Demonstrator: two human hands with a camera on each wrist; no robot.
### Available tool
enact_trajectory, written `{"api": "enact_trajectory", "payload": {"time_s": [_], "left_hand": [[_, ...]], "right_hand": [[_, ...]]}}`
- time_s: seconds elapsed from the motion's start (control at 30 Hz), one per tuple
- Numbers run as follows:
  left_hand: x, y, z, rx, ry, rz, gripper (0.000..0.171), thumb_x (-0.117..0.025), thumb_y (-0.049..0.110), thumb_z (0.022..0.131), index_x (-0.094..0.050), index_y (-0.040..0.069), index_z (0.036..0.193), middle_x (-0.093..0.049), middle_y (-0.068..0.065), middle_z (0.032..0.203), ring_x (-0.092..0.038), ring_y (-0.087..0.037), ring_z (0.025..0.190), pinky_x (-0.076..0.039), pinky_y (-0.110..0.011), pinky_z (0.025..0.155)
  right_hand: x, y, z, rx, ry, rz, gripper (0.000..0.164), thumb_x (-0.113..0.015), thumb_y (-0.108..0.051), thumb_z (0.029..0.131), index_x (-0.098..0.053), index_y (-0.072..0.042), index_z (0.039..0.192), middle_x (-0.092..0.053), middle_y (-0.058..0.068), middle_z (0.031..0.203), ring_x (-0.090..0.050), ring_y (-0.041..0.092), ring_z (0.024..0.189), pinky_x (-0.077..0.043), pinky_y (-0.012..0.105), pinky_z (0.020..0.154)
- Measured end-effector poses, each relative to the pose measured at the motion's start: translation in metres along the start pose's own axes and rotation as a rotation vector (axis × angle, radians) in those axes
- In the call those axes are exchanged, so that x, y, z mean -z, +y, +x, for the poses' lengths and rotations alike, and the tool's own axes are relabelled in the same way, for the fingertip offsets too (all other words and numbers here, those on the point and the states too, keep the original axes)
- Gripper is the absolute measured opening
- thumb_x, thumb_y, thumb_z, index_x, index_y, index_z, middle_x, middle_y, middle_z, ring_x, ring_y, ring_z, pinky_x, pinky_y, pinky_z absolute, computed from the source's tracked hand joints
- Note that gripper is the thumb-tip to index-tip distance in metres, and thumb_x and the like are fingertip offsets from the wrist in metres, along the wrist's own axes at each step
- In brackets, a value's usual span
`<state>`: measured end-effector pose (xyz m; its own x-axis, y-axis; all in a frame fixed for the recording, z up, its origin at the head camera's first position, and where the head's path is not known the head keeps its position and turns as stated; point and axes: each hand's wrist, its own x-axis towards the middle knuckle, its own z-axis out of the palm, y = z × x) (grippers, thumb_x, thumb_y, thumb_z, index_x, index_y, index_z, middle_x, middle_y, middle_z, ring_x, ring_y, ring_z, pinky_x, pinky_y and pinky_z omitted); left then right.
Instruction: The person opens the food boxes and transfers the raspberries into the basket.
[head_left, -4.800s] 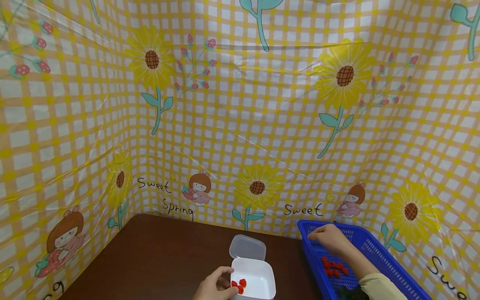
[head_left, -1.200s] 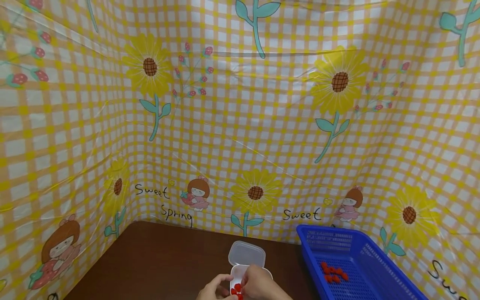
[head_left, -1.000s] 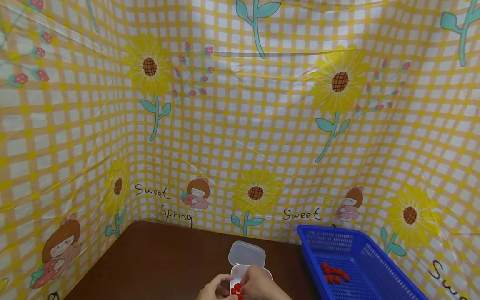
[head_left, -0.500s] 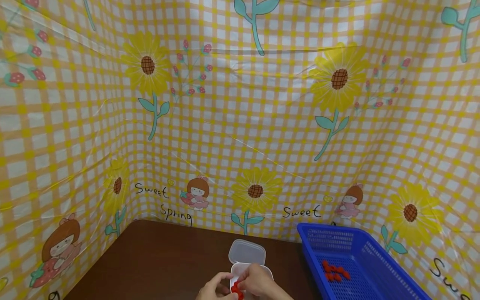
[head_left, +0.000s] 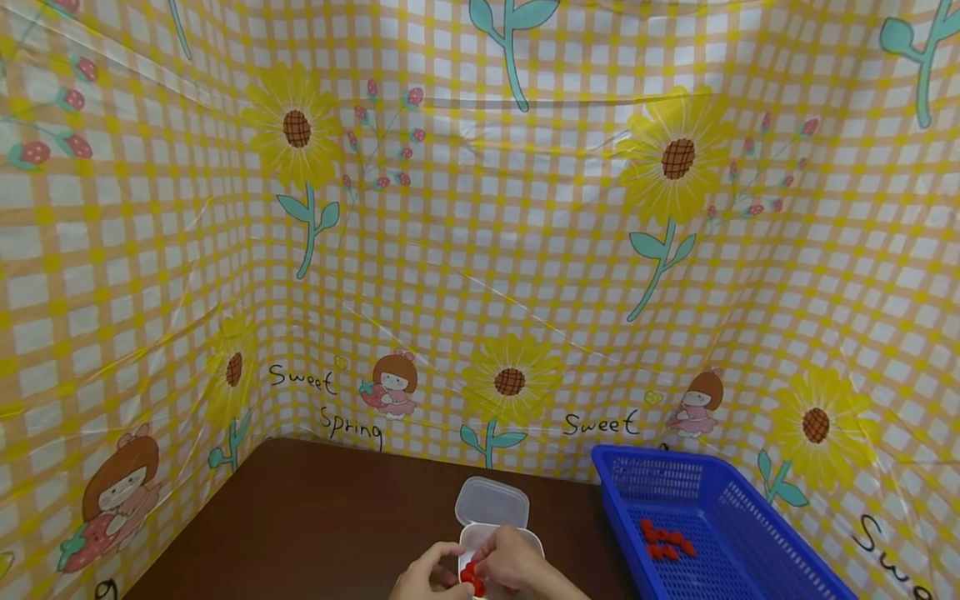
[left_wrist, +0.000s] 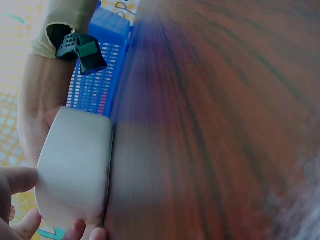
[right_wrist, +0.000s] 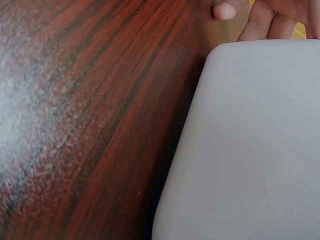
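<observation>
Spreading beneath the white box (left_wrist: 75, 165), a dark brown, wood-grained tabletop (head_left: 337, 517) runs back to a checked cloth (head_left: 480, 250) that rises beyond the box and to both sides of it, printed with sunflowers, girls and the words "Sweet" and "Spring". To the right of the box stands a blue basket (head_left: 663, 479), with loose red shapes (head_left: 666, 540) on its floor. The box sits mouth up; its translucent lid (head_left: 492, 502) lies open at the far edge, pointing toward the cloth. Hands hide too much of the box to judge its long axis. Small red pieces (head_left: 471, 577) bunch inside along its left wall, their individual directions unclear. The left hand (head_left: 423, 575) holds the box's left side, thumb and fingers curled about it. The right hand (head_left: 517, 562) dips inside, bent fingers at the red pieces; whether it pinches one cannot be told.
</observation>
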<state>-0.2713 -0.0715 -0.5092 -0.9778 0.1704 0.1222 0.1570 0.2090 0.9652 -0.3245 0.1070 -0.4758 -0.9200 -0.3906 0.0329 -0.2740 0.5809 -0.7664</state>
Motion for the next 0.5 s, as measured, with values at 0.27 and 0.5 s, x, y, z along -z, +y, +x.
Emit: {"api": "enact_trajectory", "payload": {"time_s": [0.27, 0.5], "left_hand": [[0.0027, -0.0002, 0.0002, -0.012, 0.023, 0.037, 0.047, -0.077, 0.022, 0.083, -0.062, 0.008, 0.125, -0.065, -0.001, 0.083, -0.066, -0.018, 0.075, -0.051, -0.036, 0.068], [0.0, -0.0025, 0.0011, -0.003, 0.005, 0.03, 0.047, -0.078, 0.023, 0.084, -0.062, 0.009, 0.126, -0.065, -0.001, 0.084, -0.066, -0.019, 0.076, -0.051, -0.037, 0.069]], "right_hand": [[-0.0023, 0.0021, 0.0064, 0.028, -0.01, 0.007, 0.004, -0.071, 0.002, 0.073, -0.071, 0.001, 0.069, -0.06, -0.004, 0.058, -0.038, 0.006, 0.048, -0.026, 0.017, 0.042], [0.0007, 0.0009, 0.0026, 0.014, -0.015, -0.025, 0.006, -0.068, 0.004, 0.071, -0.07, -0.001, 0.068, -0.058, -0.004, 0.057, -0.033, 0.004, 0.043, -0.025, 0.015, 0.039]]}}
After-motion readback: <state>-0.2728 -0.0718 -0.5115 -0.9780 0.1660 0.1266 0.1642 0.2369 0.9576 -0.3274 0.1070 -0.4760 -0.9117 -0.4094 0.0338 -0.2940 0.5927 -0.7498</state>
